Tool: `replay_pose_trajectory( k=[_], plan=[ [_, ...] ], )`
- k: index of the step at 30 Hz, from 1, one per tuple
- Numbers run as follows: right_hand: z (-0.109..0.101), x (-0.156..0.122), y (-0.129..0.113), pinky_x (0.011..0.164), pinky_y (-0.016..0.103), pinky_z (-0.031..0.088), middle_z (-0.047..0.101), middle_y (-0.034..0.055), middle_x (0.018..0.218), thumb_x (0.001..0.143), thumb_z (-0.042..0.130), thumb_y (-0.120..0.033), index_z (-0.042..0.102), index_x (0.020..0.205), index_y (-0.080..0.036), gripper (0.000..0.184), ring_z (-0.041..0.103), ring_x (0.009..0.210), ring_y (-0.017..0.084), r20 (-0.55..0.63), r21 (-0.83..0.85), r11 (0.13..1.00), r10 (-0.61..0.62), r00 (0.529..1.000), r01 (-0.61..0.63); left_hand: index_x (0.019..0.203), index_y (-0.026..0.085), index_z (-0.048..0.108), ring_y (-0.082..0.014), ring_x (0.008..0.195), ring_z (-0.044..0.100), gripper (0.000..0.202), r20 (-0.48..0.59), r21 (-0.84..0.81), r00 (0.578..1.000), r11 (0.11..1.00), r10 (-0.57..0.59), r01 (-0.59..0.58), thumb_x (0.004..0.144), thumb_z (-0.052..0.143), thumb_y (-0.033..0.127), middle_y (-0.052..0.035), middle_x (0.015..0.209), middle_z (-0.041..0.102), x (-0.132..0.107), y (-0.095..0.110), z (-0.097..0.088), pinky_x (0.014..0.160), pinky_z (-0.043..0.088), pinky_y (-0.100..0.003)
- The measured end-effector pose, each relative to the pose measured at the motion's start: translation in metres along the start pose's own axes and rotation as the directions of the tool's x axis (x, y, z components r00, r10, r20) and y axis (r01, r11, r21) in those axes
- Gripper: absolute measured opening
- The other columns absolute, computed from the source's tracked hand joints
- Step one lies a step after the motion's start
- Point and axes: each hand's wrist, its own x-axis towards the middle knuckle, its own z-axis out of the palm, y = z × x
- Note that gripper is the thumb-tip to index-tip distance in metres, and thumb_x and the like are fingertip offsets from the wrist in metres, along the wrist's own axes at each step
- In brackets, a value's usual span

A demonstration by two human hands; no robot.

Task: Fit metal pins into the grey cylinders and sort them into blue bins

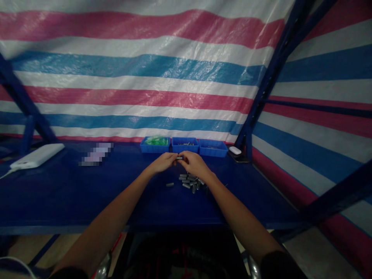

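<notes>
Both hands meet over the table, just in front of the blue bins. My left hand (164,162) is closed, its fingertips pinching one end of a small silvery metal piece (179,158). From the other side my right hand (194,162) grips the same piece with bent fingers. The piece is short and bar-like; its finer details are too small to make out. Below my right hand lies a loose pile of similar short metal pieces (190,179), partly covered by the wrist. One single metal piece (170,185) rests apart, to the left of the pile.
Along the back stand a blue bin with green plastic (143,148), a middle bin with small metal parts (185,149) and a right bin (213,152). A white case (235,150) sits farther right. At left lies a white power bank (37,156) with a cable.
</notes>
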Motion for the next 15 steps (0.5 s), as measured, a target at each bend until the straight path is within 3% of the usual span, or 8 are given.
replay_pose_trajectory(
  k=[3, 6, 10, 15],
  plan=[
    [-0.004, 0.000, -0.001, 0.060, 0.022, 0.033, 0.062, 0.0018, 0.079, 0.086, 0.046, -0.029, 0.059, 0.089, -0.019, 0.016, 0.054, 0.068, 0.012, -0.029, -0.008, 0.999, 0.034, 0.999, -0.034, 0.067, 0.014, 0.052, -0.0103, 0.050, 0.042, 0.049, -0.058, -0.051, 0.998, 0.999, -0.019, 0.016, 0.082, 0.029, 0.055, 0.0003, 0.056, 0.048, -0.001, 0.005, 0.000, 0.049, 0.032, -0.023],
    [-0.005, 0.001, 0.001, 0.062, 0.023, 0.034, 0.064, 0.0036, 0.077, 0.091, 0.035, -0.031, 0.058, 0.078, -0.018, 0.029, 0.056, 0.071, 0.014, -0.056, -0.012, 0.995, 0.103, 0.993, -0.104, 0.075, 0.013, 0.052, -0.0099, 0.052, 0.043, 0.042, -0.137, -0.052, 0.990, 0.998, 0.037, -0.045, 0.084, 0.031, 0.049, 0.0007, 0.059, 0.048, -0.004, 0.009, 0.001, 0.050, 0.034, -0.022],
    [-0.002, 0.002, 0.007, 0.062, 0.023, 0.034, 0.063, 0.0038, 0.071, 0.093, 0.027, -0.032, 0.056, 0.073, -0.017, 0.038, 0.057, 0.068, 0.014, -0.080, 0.050, 0.988, 0.153, 0.985, -0.149, 0.103, 0.016, 0.047, -0.0078, 0.053, 0.044, 0.034, -0.185, 0.071, 0.964, 0.981, 0.190, -0.179, 0.077, 0.052, 0.037, 0.0017, 0.073, 0.052, -0.009, 0.016, 0.004, 0.052, 0.035, -0.020],
    [-0.001, 0.002, 0.005, 0.059, 0.022, 0.033, 0.060, 0.0015, 0.067, 0.093, 0.026, -0.033, 0.057, 0.075, -0.017, 0.039, 0.055, 0.063, 0.012, -0.059, 0.099, 0.987, 0.133, 0.989, -0.127, 0.100, 0.017, 0.049, -0.0100, 0.059, 0.050, 0.021, -0.188, 0.205, 0.952, 0.958, 0.240, -0.201, 0.082, 0.044, 0.029, 0.0015, 0.071, 0.055, -0.010, 0.020, 0.007, 0.058, 0.037, -0.021]
  ],
)
